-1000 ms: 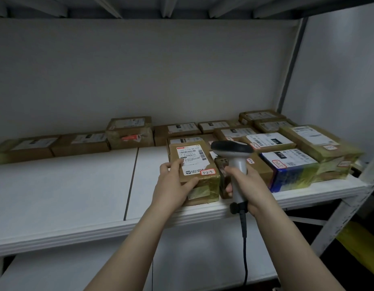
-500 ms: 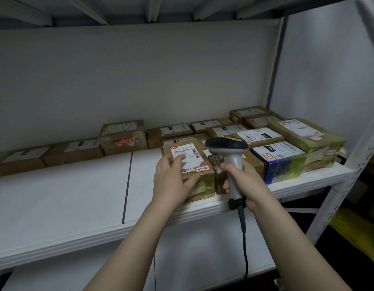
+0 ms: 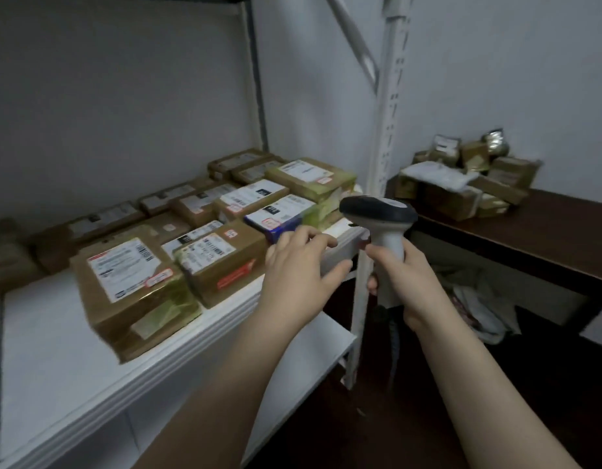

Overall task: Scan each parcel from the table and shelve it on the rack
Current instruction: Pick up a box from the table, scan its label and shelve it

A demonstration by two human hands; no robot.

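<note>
Head view: I am looking past the right end of the rack [image 3: 49,360] toward the dark table [image 3: 556,242]. There the heap of parcels [image 3: 462,187] is lying against the wall, its long axis running left to right, far right of both hands and beyond the upright post [image 3: 387,113]. My right hand [image 3: 406,269] is sitting nearer that heap, fingers wrapping the handle of the upright scanner [image 3: 377,213]. My left hand [image 3: 301,265] is hovering at the shelf's near right corner, fingers loosely spread and holding nothing. I judge this free hand will be reaching rightward. The shelved parcels [image 3: 133,279] are lying to its left.
</note>
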